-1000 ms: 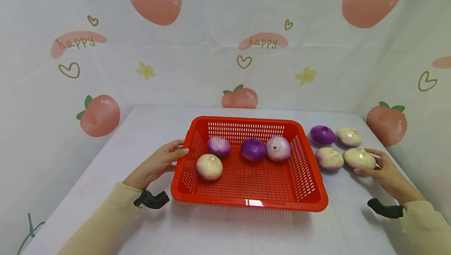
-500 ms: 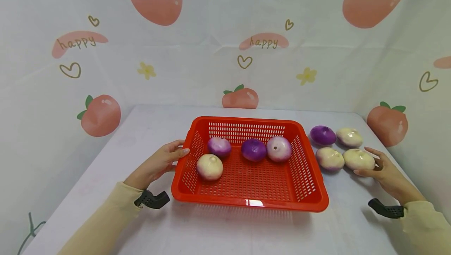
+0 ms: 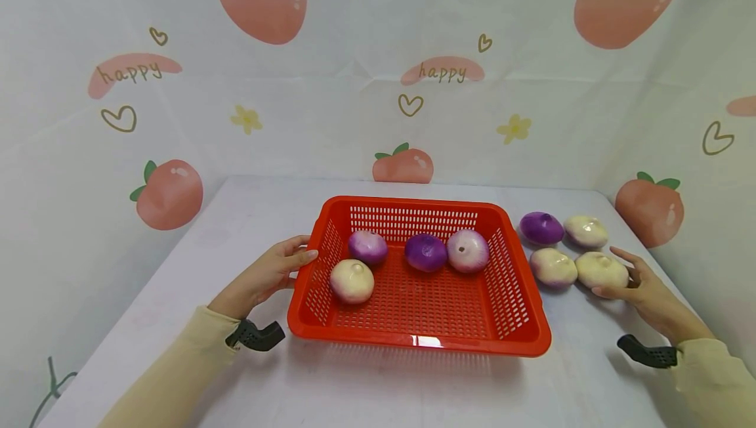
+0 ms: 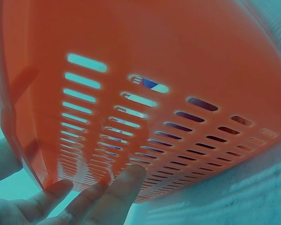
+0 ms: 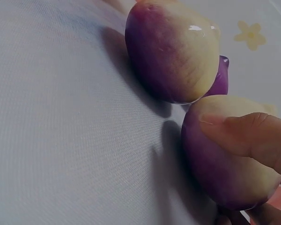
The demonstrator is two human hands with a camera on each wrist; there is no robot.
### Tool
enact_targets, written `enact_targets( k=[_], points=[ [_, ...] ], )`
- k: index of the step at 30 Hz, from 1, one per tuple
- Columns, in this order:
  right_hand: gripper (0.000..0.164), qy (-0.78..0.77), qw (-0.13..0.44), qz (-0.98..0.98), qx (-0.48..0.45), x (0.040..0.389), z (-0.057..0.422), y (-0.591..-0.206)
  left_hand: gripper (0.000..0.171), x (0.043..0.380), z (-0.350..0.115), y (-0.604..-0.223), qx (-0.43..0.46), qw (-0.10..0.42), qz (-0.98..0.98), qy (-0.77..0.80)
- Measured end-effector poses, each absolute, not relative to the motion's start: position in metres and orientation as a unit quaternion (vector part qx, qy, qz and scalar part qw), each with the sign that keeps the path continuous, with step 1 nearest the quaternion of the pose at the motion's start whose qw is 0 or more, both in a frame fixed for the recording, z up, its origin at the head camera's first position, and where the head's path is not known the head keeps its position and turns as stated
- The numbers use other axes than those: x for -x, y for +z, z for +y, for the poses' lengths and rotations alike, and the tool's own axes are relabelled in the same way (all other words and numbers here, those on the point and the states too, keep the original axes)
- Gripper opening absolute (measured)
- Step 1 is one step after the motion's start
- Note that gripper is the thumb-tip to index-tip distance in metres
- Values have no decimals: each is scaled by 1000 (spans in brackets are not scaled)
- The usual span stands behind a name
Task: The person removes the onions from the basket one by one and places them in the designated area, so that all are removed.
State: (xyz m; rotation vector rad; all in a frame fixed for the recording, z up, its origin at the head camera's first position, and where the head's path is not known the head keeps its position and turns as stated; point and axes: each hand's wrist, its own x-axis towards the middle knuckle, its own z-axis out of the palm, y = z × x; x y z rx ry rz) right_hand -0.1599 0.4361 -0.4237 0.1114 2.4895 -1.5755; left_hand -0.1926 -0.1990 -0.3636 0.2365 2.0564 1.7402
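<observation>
Basket (image 3: 472,345), red, head view: left rim gripped by the left hand (image 3: 268,270); probably light, stiff. Pale vegetable (image 3: 602,270): on the tabletop (image 3: 390,395), right of the basket, clasped between thumb and fingers of the right hand (image 3: 650,297); tabletop's right edge near, open room on the near side. Left wrist view: fingertips against slotted outer wall. Right wrist view: glossy flanks, likely firm, slippery, best held at the widest girth; neighbouring vegetable (image 5: 173,51) crowds one side.

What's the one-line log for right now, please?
left hand: holds red slotted basket, left side | right hand: grips cream-and-purple turnip-like bulb | in basket: four bulbs | right of basket: three other bulbs
</observation>
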Motion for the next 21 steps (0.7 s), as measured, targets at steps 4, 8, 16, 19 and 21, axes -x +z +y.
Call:
enact_targets(
  k=[4,8,16,19,21],
  points=[
    [98,-540,102,834,-42,161,436,-422,58,192,-199,-364,-88,216,742,628],
    [100,-552,106,826,-39,162,437,-422,58,191,-199,-363,-89,214,746,624],
    [100,-556,109,823,-35,161,437,-424,58,191,-198,-363,-88,214,747,623],
    [97,-551,101,828,-27,160,438,-426,58,191,-198,-362,-88,212,749,622],
    [95,-547,97,831,-22,160,438,-427,59,191,-198,-362,-88,212,749,621]
  ],
)
